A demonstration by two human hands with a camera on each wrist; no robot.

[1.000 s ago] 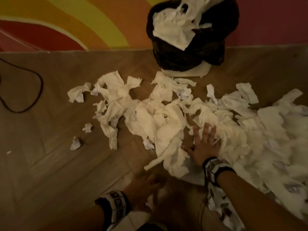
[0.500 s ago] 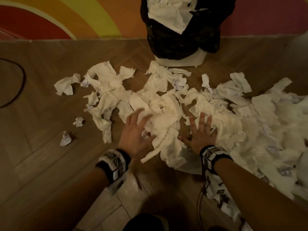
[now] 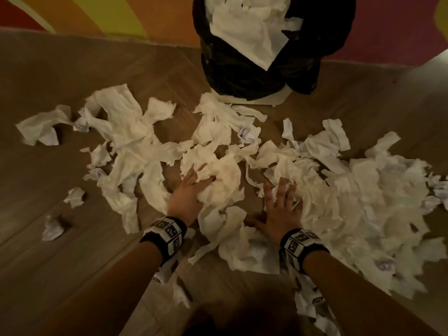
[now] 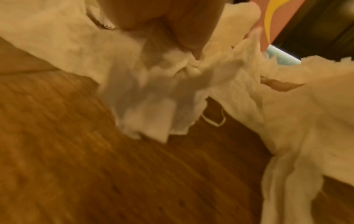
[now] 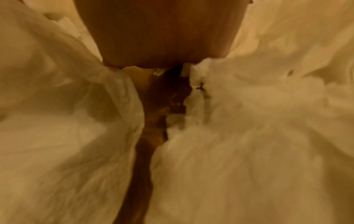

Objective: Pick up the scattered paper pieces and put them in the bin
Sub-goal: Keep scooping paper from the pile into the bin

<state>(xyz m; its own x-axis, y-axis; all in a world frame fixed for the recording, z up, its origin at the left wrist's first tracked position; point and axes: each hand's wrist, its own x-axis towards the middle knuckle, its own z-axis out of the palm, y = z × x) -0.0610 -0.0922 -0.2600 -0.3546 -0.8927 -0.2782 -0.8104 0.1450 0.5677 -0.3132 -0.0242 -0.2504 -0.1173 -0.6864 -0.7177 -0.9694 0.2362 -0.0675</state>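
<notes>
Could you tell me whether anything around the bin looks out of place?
Yes: a large sheet of paper hangs over the bin's front rim instead of sitting inside, and torn paper pieces cover the floor before it.

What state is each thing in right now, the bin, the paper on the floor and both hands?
bin: upright by the wall, black liner, paper heaped at its mouth and hanging over the rim.
paper pieces: mostly scattered on the floor, thickest at right.
small scraps: lying apart at left.
left hand: on a crumpled wad, fingers buried in it.
right hand: flat, fingers spread, against the pile.
</notes>
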